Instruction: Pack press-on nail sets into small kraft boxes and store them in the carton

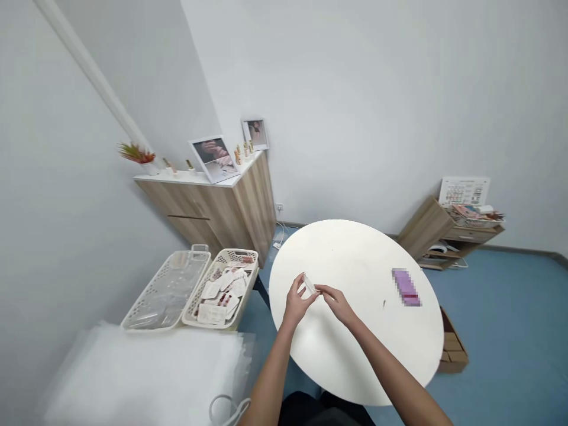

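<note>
Over the left part of the round white table (355, 254), my two hands meet around a small, flat, whitish piece (309, 284), perhaps a clear pack or box; its kind is too small to tell. My left hand (296, 302) grips it between thumb and fingers, tilted up. The fingertips of my right hand (338, 305) pinch at its lower right edge. A pixelated purple rectangular thing (406, 287) lies to the right on the tabletop. Between it and my right hand sits a tiny dark bit (384, 303).
At left, one white basket (190, 313) holds several printed cards, and another (128, 322) holds clear plastic boxes. White sheets (146, 373) lie in front. A wooden cabinet (252, 207) stands behind, a low shelf (421, 231) at right. Below the table's right edge is a cardboard box (455, 364).
</note>
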Available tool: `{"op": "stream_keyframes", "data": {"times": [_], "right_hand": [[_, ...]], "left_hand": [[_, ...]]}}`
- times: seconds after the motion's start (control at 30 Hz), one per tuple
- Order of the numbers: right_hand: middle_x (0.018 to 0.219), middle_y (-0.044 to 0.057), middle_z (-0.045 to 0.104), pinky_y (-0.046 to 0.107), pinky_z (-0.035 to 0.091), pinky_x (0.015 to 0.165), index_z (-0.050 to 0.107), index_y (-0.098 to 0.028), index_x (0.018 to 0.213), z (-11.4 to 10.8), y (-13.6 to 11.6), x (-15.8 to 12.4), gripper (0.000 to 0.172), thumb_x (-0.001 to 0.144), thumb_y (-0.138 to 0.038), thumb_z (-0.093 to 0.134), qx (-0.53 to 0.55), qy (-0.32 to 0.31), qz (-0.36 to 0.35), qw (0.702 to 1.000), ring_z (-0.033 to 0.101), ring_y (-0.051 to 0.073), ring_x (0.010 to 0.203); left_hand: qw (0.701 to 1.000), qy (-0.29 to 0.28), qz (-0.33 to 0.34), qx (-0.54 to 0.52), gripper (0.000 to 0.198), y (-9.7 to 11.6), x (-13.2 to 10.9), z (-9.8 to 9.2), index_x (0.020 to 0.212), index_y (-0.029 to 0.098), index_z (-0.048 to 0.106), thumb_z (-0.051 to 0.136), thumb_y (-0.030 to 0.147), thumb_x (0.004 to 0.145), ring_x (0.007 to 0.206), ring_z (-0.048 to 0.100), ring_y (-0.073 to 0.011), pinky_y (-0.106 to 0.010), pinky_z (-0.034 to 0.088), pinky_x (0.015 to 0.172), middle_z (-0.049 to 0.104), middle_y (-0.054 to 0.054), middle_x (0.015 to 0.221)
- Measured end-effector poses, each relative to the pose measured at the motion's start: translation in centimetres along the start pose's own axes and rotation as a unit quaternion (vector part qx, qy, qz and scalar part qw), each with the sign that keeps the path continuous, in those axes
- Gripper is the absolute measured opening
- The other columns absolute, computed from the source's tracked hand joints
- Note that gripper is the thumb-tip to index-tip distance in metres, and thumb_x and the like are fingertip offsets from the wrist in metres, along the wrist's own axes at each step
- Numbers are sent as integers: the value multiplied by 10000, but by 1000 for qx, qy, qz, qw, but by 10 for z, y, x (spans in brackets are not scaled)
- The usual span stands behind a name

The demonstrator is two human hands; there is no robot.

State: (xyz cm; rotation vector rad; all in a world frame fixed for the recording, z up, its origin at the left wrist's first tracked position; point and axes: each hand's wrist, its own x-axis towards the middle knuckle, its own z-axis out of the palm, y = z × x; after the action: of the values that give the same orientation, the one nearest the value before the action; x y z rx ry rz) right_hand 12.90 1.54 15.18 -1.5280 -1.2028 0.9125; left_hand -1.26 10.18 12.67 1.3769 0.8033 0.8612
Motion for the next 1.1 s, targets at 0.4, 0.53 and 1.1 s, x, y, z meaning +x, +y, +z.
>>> {"op": "stream_keyframes", "data": {"times": [0.4, 0.53, 1.1], "right_hand": [[1325, 43, 608, 493, 476, 992, 655, -300, 1222, -70, 37, -43, 491, 816, -574, 616, 235, 71, 157, 957, 567, 268, 1206], [1367, 30, 578, 503, 376, 1092, 631, -317, 1251, -67, 44, -51, 478, 846, -567, 587, 211, 73, 108, 969, 508, 259, 1287], [1378, 31, 568, 471, 379, 1098, 523, -305, 1366, -42, 64, -69, 569, 857, -554, 573, 175, 127, 90, 972, 512, 252, 1283]], "left_hand": [[996, -57, -66, -18, 640, -8, -18, 108, 1425, 290, 410, 633, 429, 842, 1434, 294, -254, -378, 348, 1127, 320, -51, 1561], [981, 39, -161, -102, 600, -16, -28, 128, 1333, 239, 530, 679, 499, 813, 1370, 405, -291, -410, 389, 1087, 442, -111, 1484], [936, 54, -263, -227, 551, -35, -30, 139, 1138, 227, 627, 810, 449, 668, 1130, 593, -238, -313, 497, 862, 602, -103, 1287]]}}
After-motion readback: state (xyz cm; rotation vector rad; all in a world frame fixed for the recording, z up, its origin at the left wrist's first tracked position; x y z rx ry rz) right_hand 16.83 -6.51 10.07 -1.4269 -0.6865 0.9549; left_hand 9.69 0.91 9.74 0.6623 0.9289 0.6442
